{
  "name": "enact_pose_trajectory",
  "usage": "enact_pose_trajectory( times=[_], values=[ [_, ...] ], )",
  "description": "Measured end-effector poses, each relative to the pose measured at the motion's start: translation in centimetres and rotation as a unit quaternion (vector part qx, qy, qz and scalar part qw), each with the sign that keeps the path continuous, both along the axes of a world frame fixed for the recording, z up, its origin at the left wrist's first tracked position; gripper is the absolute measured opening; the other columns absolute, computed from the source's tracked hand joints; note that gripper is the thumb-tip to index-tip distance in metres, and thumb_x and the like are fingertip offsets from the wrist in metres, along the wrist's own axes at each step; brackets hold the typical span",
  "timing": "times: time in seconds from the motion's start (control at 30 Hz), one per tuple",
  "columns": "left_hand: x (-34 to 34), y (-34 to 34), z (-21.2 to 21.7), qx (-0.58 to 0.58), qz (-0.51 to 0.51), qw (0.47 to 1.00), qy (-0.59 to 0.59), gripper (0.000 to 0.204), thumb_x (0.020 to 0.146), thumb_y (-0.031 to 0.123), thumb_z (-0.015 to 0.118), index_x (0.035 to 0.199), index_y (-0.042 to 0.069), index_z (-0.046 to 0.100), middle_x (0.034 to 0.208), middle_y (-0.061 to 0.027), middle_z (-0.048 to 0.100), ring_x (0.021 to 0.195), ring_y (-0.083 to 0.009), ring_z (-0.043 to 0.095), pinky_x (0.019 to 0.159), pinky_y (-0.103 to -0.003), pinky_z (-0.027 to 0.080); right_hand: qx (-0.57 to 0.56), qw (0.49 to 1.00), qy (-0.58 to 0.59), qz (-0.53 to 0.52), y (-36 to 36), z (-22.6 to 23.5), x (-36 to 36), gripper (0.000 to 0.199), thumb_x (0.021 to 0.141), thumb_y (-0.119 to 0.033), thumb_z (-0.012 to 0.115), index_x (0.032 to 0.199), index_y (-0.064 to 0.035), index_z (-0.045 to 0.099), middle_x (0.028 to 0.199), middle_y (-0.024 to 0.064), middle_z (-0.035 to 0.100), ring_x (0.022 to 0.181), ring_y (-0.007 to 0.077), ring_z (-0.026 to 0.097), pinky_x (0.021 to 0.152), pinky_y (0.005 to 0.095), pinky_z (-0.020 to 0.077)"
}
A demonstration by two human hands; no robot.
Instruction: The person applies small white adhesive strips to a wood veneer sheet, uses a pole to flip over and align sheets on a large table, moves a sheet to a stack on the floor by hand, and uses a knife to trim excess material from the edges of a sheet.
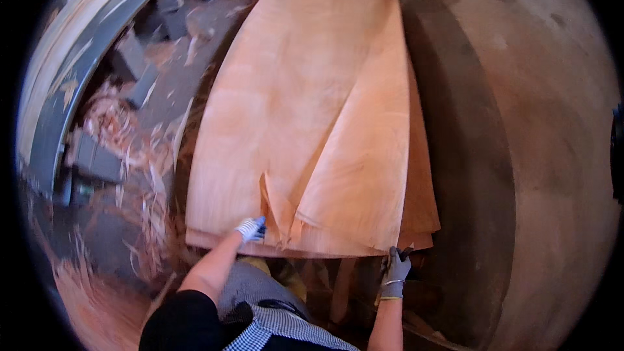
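Note:
A stack of thin tan wood veneer sheets (260,110) lies in front of me, and a folded-over veneer sheet (364,175) slants across its right side. At the front corner of that folded sheet, my right hand (394,272), in a grey glove, closes on the edge. My left hand (251,229) wears a white glove with blue fingertips and is above the stack's near edge. Its fingers look curled, but what they hold, if anything, is blurred. Just right of it, a torn veneer flap (278,208) sticks up.
Wood shavings and scraps (117,120) litter the floor on the left, among grey blocks (95,156). A long curved metal rail (84,58) runs along the far left. Bare concrete floor (546,123) spreads to the right, past a darker strip beside the stack.

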State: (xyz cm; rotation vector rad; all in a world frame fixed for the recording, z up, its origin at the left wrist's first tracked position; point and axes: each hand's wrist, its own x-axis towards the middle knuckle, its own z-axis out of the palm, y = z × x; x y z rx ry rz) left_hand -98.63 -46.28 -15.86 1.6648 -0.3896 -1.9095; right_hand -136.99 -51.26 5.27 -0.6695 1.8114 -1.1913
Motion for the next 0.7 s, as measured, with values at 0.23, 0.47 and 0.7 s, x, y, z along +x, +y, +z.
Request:
enact_pose_trajectory(
  times=[0.23, 0.47, 0.7],
  values=[
    [3.0, 13.1, -7.6, 0.19, 0.42, 0.887, -0.003, 0.057, 0.084, 0.045, 0.044, 0.126, 0.007, 0.031, 0.122, -0.0142, 0.042, 0.103, -0.0321, 0.05, 0.089, -0.047, 0.039, 0.002, 0.998, 0.063, 0.006, -0.8, -9.3, -4.9, 0.014, 0.078, -0.013, 0.06, 0.077, -0.0065, 0.048, 0.051, 0.0028, 0.047, 0.033, 0.0122, 0.041, 0.029, 0.0249, 0.0302],
    [6.4, 16.5, -12.7, 0.05, 0.664, 0.741, 0.082, 0.078, 0.074, 0.056, 0.049, 0.131, 0.009, 0.024, 0.135, -0.0083, 0.028, 0.124, -0.025, 0.026, 0.101, -0.04, 0.019, 0.04, 0.994, 0.098, 0.042, -1.3, -13.8, -7.0, 0.013, 0.08, -0.013, 0.057, 0.076, -0.0061, 0.047, 0.049, 0.0024, 0.047, 0.034, 0.0121, 0.042, 0.03, 0.0252, 0.0315],
    [6.0, 11.3, -4.8, 0.032, 0.634, 0.759, 0.145, 0.08, 0.074, 0.056, 0.053, 0.132, 0.01, 0.025, 0.136, -0.0067, 0.029, 0.124, -0.0261, 0.027, 0.102, -0.044, 0.019, -0.066, 0.966, 0.248, 0.025, -0.7, -19.9, -15.1, 0.011, 0.08, -0.01, 0.057, 0.08, -0.0061, 0.047, 0.05, 0.002, 0.047, 0.035, 0.011, 0.042, 0.03, 0.0248, 0.0314]
  ],
)
